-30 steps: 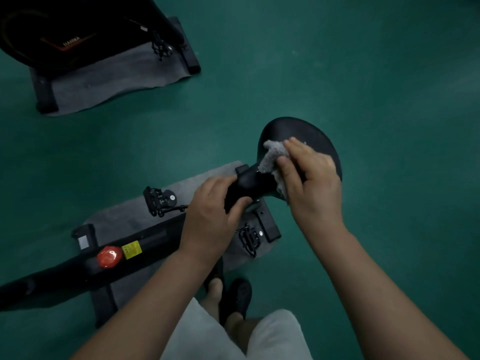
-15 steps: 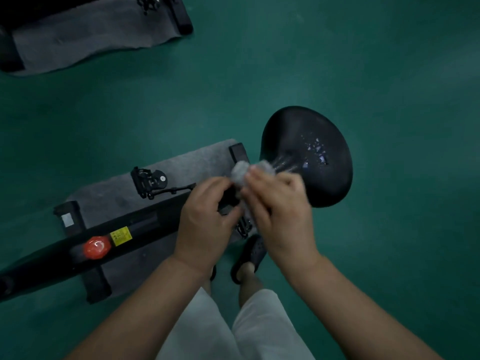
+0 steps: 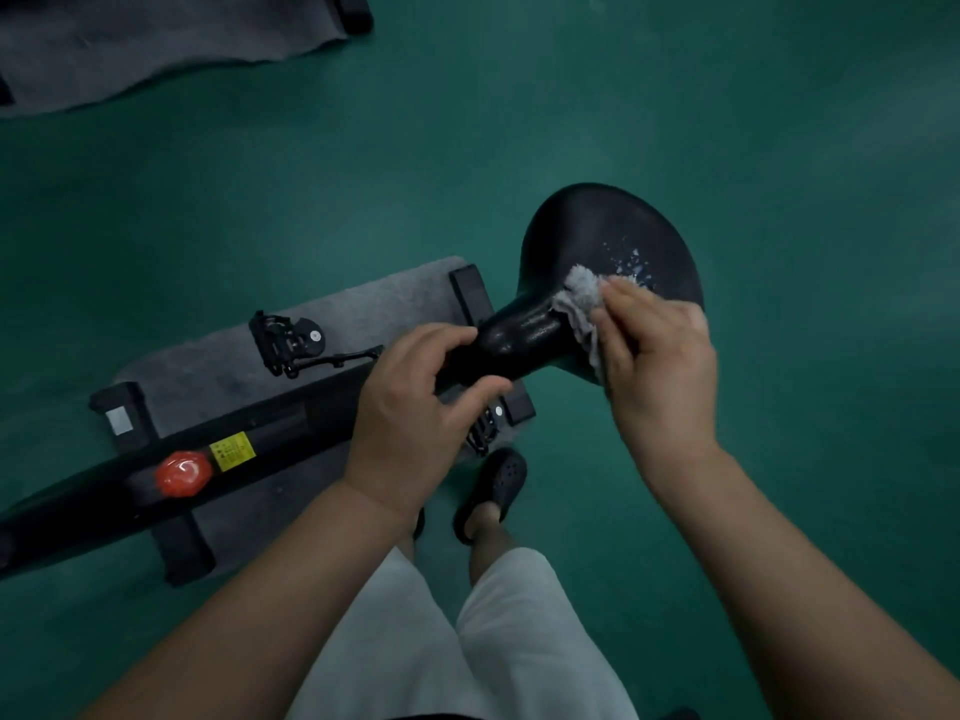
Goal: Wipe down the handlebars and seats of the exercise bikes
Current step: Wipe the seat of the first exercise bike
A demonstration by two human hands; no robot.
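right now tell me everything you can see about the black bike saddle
The black bike saddle is glossy, looking like smooth vinyl or plastic, with a wide rounded rear narrowing to a long nose that points toward the person's left. Pale flecks or droplets sit on its broad part. The right hand presses a crumpled grey cloth against it where the nose widens, while the left hand grips the nose tip. It stands above the green floor.

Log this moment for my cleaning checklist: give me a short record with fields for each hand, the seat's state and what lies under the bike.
left hand: left hand grips the nose of the black padded bike seat
right hand: right hand presses a crumpled grey cloth on the seat
seat state: pale flecks on top
under bike: grey floor mat on green floor
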